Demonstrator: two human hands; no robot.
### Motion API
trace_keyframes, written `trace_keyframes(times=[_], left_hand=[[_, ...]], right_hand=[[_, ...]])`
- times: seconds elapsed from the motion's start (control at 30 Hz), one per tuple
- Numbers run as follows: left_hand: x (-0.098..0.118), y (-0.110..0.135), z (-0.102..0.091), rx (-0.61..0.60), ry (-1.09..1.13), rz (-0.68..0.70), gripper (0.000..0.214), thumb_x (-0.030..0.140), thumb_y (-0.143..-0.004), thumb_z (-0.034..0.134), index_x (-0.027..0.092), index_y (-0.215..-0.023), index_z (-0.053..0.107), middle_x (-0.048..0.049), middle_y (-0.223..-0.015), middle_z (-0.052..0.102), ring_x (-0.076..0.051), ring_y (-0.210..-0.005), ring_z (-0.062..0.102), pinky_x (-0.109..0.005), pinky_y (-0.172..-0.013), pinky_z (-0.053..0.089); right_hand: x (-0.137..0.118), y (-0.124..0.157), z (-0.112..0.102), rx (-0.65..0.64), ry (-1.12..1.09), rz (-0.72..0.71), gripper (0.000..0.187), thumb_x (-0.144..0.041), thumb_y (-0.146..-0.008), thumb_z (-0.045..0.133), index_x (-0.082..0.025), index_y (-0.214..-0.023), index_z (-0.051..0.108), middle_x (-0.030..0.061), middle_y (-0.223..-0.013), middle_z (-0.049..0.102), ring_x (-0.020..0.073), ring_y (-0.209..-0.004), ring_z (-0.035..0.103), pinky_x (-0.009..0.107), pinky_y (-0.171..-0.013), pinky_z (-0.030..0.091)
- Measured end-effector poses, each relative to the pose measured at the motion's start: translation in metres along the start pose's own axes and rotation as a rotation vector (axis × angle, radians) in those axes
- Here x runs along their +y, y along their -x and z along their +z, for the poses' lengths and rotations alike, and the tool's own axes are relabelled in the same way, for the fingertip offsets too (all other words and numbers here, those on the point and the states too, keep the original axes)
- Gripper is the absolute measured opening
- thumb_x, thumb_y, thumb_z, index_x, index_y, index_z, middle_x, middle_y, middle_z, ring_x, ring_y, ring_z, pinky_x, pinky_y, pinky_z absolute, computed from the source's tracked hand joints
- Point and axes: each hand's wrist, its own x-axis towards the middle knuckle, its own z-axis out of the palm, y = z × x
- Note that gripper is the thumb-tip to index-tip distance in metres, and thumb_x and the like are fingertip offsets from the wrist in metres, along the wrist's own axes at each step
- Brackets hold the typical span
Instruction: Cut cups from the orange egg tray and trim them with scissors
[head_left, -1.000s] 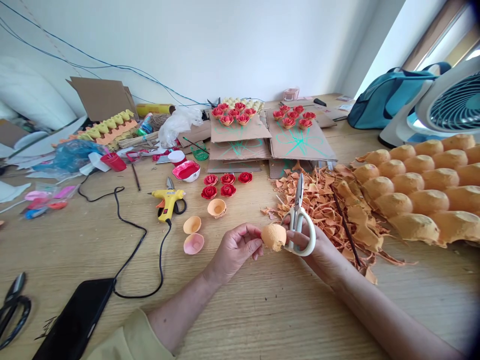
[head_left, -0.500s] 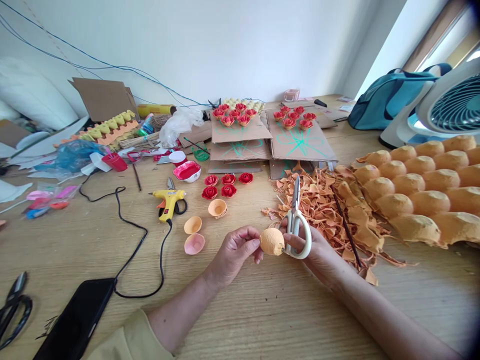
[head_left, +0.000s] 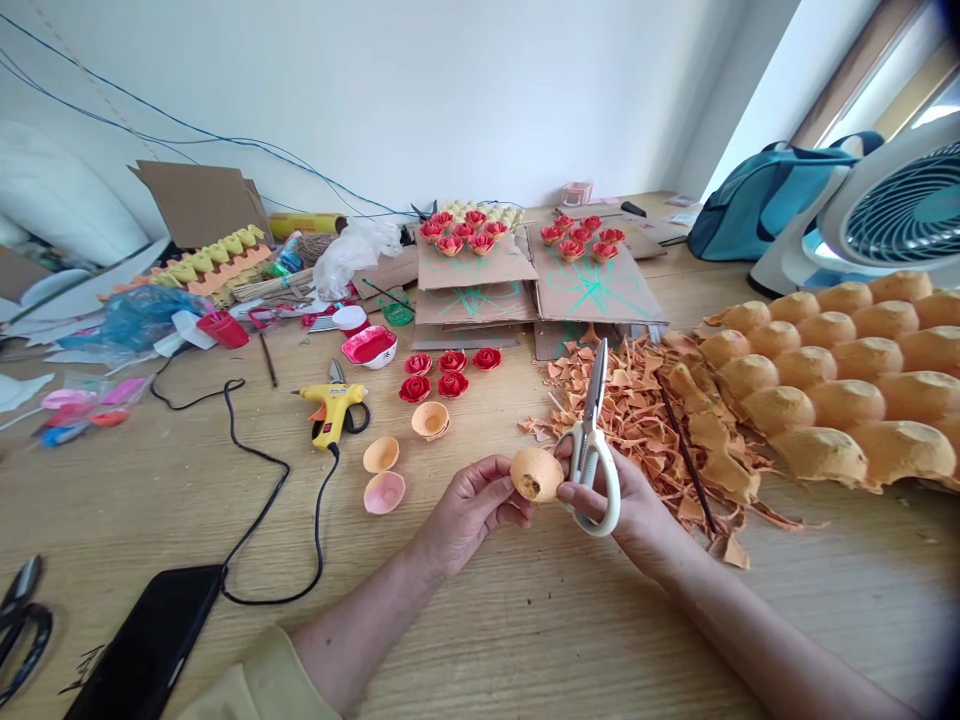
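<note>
I note the cup (head_left: 541, 466) newly turned, dark spot (head_left: 531, 487) seemingly checkable, left hand (head_left: 471, 512) pinching it, right hand (head_left: 637, 507) gripping scissors (head_left: 596, 390).

Brown spot (head_left: 531, 487) on rounded orange pulp cup (head_left: 544, 467): too small to tell if hole or stain. Black-handled metal scissors (head_left: 27, 582) cut off at left edge; flat black phone (head_left: 150, 645), at bottom; white round-grilled fan (head_left: 847, 215) and orange pulp egg tray (head_left: 852, 404), at right.
</note>
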Motion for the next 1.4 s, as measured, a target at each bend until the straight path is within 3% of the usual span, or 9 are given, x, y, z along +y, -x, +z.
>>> trace_keyframes(times=[0.5,0.73,0.83,0.93,1.1,1.27,1.4], left_hand=[[0.0024,0.0021,0.0012,-0.03,0.011,0.03,0.029,0.033,-0.083,0.073,0.014,-0.102,0.061,0.0005,-0.073,0.064,-0.007,-0.057,0.058,-0.016,-0.047,0.051],[0.0015,-0.001,-0.0027,-0.04,0.235,-0.042,0.027,0.027,-0.081,0.075,0.014,-0.098,0.058,-0.0024,-0.079,0.07,-0.01,-0.065,0.067,-0.019,-0.059,0.058],[0.0004,-0.0017,-0.0031,-0.073,0.225,-0.088,0.028,0.027,-0.083,0.074,0.013,-0.101,0.058,-0.0044,-0.081,0.07,-0.012,-0.07,0.069,-0.02,-0.063,0.059],[0.0001,-0.0002,-0.001,-0.083,0.122,-0.055,0.027,0.032,-0.088,0.066,0.016,-0.107,0.055,-0.0054,-0.089,0.069,-0.015,-0.076,0.07,-0.024,-0.063,0.059],[-0.0011,0.0031,0.0026,-0.02,-0.235,0.206,0.05,0.04,-0.084,0.07,0.024,-0.127,0.049,-0.0106,-0.128,0.054,-0.023,-0.107,0.061,-0.029,-0.074,0.058],[-0.0039,0.0042,0.0028,0.081,-0.667,0.381,0.041,0.029,-0.082,0.072,0.021,-0.12,0.058,-0.0101,-0.121,0.059,-0.022,-0.108,0.06,-0.032,-0.09,0.052],[-0.0008,0.0036,0.001,0.164,-0.665,0.451,0.046,0.029,-0.085,0.068,0.023,-0.129,0.054,-0.0092,-0.126,0.059,-0.023,-0.115,0.057,-0.032,-0.095,0.05]], right_hand=[[0.0008,-0.0034,0.0017,0.048,-0.03,0.061,0.041,-0.037,-0.071,0.083,-0.021,-0.099,0.059,-0.0036,-0.076,0.058,0.01,-0.066,0.049,0.023,-0.061,0.039],[0.0049,-0.0041,0.0026,0.036,-0.041,0.056,0.043,-0.036,-0.07,0.083,-0.022,-0.103,0.06,-0.001,-0.085,0.063,0.0125,-0.073,0.054,0.025,-0.067,0.043],[0.0054,-0.004,0.0048,0.029,-0.015,0.019,0.04,-0.037,-0.071,0.081,-0.023,-0.102,0.059,-0.0017,-0.083,0.062,0.0128,-0.072,0.055,0.026,-0.066,0.044],[0.0041,-0.0044,0.006,0.047,0.02,0.013,0.041,-0.041,-0.072,0.08,-0.024,-0.101,0.057,-0.0028,-0.078,0.06,0.013,-0.067,0.054,0.026,-0.062,0.043],[0.0045,-0.0032,0.0057,0.046,0.124,-0.047,0.038,-0.042,-0.075,0.078,-0.024,-0.099,0.055,-0.0017,-0.083,0.06,0.0135,-0.072,0.054,0.026,-0.066,0.045],[0.0091,0.0011,0.0065,0.002,0.261,-0.116,0.031,-0.041,-0.082,0.072,-0.024,-0.1,0.054,-0.0006,-0.088,0.058,0.015,-0.08,0.055,0.026,-0.073,0.046],[0.0073,0.0017,0.0049,-0.039,0.326,-0.125,0.027,-0.042,-0.087,0.067,-0.023,-0.101,0.053,-0.0001,-0.089,0.058,0.0145,-0.078,0.052,0.025,-0.069,0.044]])
